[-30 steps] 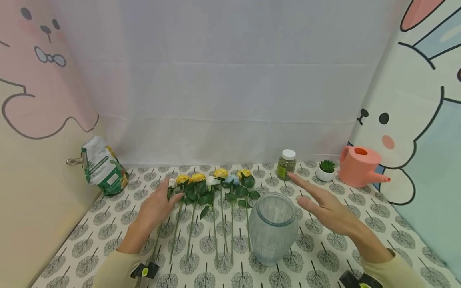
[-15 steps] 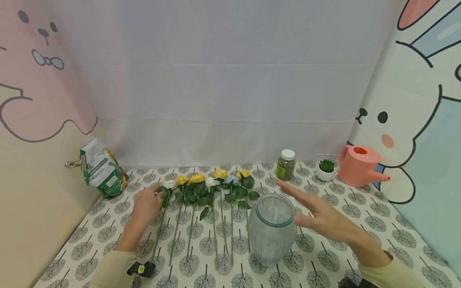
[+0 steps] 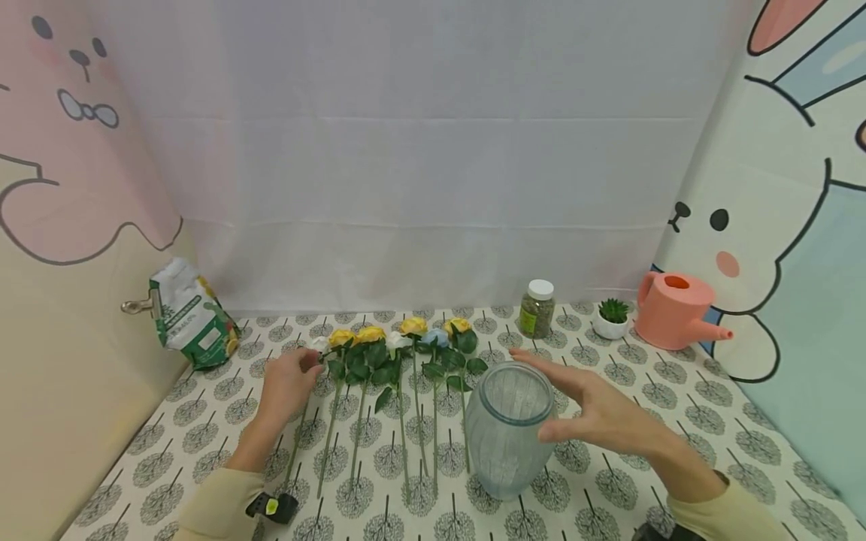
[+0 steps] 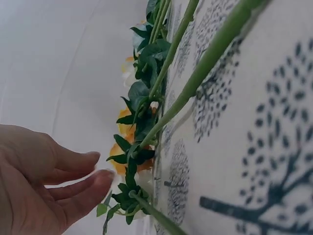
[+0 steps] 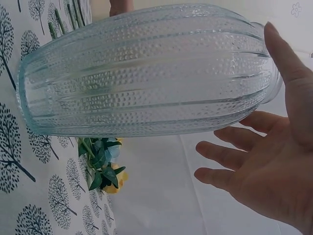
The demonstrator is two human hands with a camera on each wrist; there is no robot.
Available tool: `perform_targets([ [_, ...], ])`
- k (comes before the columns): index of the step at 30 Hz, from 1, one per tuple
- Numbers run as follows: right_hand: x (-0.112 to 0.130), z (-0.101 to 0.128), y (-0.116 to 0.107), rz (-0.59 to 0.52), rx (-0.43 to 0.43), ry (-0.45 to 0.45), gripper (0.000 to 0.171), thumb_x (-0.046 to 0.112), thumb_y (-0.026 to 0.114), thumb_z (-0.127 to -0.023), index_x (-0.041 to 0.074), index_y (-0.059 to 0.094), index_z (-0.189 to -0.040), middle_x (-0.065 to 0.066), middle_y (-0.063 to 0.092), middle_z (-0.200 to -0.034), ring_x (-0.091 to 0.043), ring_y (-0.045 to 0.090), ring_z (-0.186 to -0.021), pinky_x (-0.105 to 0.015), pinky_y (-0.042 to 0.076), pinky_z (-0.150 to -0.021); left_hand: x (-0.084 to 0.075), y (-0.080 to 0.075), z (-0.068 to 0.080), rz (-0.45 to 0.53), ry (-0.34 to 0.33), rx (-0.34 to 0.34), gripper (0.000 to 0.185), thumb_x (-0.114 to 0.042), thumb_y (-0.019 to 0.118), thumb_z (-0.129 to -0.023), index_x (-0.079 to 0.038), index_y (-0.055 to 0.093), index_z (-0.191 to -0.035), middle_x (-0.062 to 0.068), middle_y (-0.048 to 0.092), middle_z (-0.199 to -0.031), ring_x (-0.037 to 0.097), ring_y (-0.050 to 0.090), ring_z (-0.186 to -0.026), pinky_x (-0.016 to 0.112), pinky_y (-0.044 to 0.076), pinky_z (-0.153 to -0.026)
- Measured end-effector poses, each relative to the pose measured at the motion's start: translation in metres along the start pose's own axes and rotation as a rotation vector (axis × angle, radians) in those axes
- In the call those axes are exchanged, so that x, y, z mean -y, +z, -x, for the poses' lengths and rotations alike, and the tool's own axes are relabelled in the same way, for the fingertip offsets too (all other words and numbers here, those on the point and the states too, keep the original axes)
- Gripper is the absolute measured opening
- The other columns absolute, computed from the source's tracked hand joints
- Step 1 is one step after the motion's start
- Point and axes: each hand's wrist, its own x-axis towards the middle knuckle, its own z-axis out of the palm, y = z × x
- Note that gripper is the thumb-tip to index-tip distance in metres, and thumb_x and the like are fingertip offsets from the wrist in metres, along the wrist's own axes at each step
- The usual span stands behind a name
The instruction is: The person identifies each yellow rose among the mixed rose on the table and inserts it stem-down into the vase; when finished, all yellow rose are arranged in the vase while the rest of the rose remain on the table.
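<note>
- A plain white sheet (image 3: 433, 173) hangs at the back, cartoon panels (image 3: 798, 300) close off the sides, and a tree-print cloth covers the tabletop (image 3: 582, 492).
- Seven flowers lie in a row, heads toward the sheet and stems toward the person: four yellow flowers (image 3: 370, 333), one blue flower (image 3: 436, 337), and two white ones.
- The glass vase (image 3: 507, 454) stands upright just right of the row.
- The left grip (image 3: 287, 387) is at the leftmost white flower (image 3: 319, 343) — thumb and fingertips drawn near each other with a narrow gap, nothing seen between them. Whether they touch a leaf, I can't tell.
- The right grip (image 3: 605, 413) is spread wide by the vase's rim, thumb on the near side and fingers reaching behind. It has hold of nothing; contact with the glass is unclear.
- How far along: early, I'd judge — no stem stands in the vase, and every flower is left lying.
- At the back, seemingly unused: a clipped bag (image 3: 196, 319) on the left; a lidded jar (image 3: 537, 312), potted plant (image 3: 611, 321) and pink watering can (image 3: 670, 319) on the right.
</note>
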Motion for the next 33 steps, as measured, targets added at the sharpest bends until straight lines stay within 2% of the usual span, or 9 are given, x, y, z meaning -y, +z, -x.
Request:
perform_targets([
  [4, -0.002, -0.001, 0.001, -0.046, 0.022, -0.015, 0.080, 0.022, 0.077, -0.089, 0.017, 0.034, -0.157, -0.001, 0.036, -0.159, -0.022, 0.031, -0.146, -0.078, 0.027, -0.102, -0.001, 0.007, 0.001, 0.009, -0.045, 0.111, 0.029, -0.008, 0.070, -0.093, 0.010, 0.066, -0.115, 0.023, 0.070, -0.102, 0.036, 0.067, -0.088, 0.048, 0.057, -0.075],
  [6, -0.003, -0.002, 0.002, -0.078, 0.039, -0.019, 0.078, 0.023, 0.075, -0.091, 0.018, 0.035, -0.157, -0.002, 0.040, -0.157, -0.019, 0.036, -0.143, -0.076, 0.029, -0.102, 0.000, 0.010, 0.001, 0.004, -0.076, 0.162, 0.034, -0.010, 0.071, -0.093, 0.012, 0.064, -0.118, 0.024, 0.069, -0.102, 0.035, 0.067, -0.087, 0.044, 0.058, -0.069],
  [10, -0.005, -0.003, 0.003, -0.144, 0.077, -0.017, 0.073, 0.025, 0.072, -0.095, 0.020, 0.034, -0.157, -0.004, 0.050, -0.150, -0.022, 0.045, -0.138, -0.066, 0.038, -0.104, 0.000, 0.012, 0.000, 0.032, -0.145, 0.244, 0.042, -0.012, 0.070, -0.094, 0.016, 0.059, -0.123, 0.027, 0.067, -0.106, 0.028, 0.069, -0.080, 0.040, 0.059, -0.067],
  [13, -0.007, -0.004, 0.004, -0.164, 0.086, -0.013, 0.072, 0.024, 0.071, -0.095, 0.021, 0.034, -0.157, -0.005, 0.051, -0.148, -0.025, 0.048, -0.136, -0.056, 0.042, -0.105, 0.000, 0.015, 0.001, 0.094, -0.185, 0.280, 0.045, -0.010, 0.068, -0.095, 0.019, 0.055, -0.127, 0.031, 0.065, -0.111, 0.022, 0.070, -0.073, 0.038, 0.060, -0.066],
  [15, -0.007, -0.004, 0.003, -0.161, 0.082, -0.012, 0.072, 0.022, 0.071, -0.095, 0.020, 0.035, -0.157, -0.005, 0.052, -0.148, -0.025, 0.048, -0.136, -0.056, 0.042, -0.105, 0.001, 0.017, 0.001, 0.111, -0.195, 0.292, 0.046, -0.009, 0.068, -0.095, 0.020, 0.054, -0.128, 0.030, 0.066, -0.109, 0.019, 0.069, -0.069, 0.036, 0.060, -0.064],
  [19, -0.006, -0.003, 0.003, -0.153, 0.064, -0.019, 0.076, 0.021, 0.073, -0.094, 0.016, 0.032, -0.158, -0.004, 0.050, -0.149, -0.023, 0.048, -0.136, -0.069, 0.037, -0.103, 0.001, 0.020, 0.001, 0.114, -0.186, 0.298, 0.044, -0.006, 0.071, -0.092, 0.020, 0.055, -0.125, 0.026, 0.069, -0.101, 0.018, 0.068, -0.066, 0.034, 0.060, -0.062],
  [21, -0.005, -0.004, 0.003, -0.168, 0.059, -0.024, 0.077, 0.020, 0.073, -0.093, 0.014, 0.031, -0.158, -0.004, 0.049, -0.150, -0.024, 0.047, -0.136, -0.070, 0.035, -0.103, 0.000, 0.022, 0.002, 0.117, -0.183, 0.301, 0.043, -0.004, 0.071, -0.091, 0.020, 0.056, -0.123, 0.023, 0.070, -0.098, 0.018, 0.069, -0.066, 0.033, 0.060, -0.061],
  [27, -0.004, -0.004, 0.005, -0.243, 0.064, -0.016, 0.077, 0.017, 0.074, -0.093, 0.014, 0.032, -0.158, -0.009, 0.048, -0.151, -0.028, 0.046, -0.137, -0.061, 0.039, -0.106, 0.000, 0.023, 0.002, 0.194, -0.231, 0.328, 0.042, 0.000, 0.068, -0.092, 0.019, 0.055, -0.127, 0.017, 0.069, -0.093, 0.019, 0.069, -0.069, 0.032, 0.061, -0.064],
  [33, -0.005, -0.004, 0.006, -0.287, 0.058, 0.007, 0.076, 0.008, 0.072, -0.092, 0.006, 0.032, -0.156, -0.011, 0.046, -0.152, -0.026, 0.046, -0.137, -0.050, 0.044, -0.106, 0.000, 0.019, 0.001, 0.241, -0.284, 0.349, 0.041, -0.002, 0.065, -0.094, 0.017, 0.054, -0.129, 0.027, 0.066, -0.111, 0.021, 0.069, -0.076, 0.035, 0.061, -0.069],
])
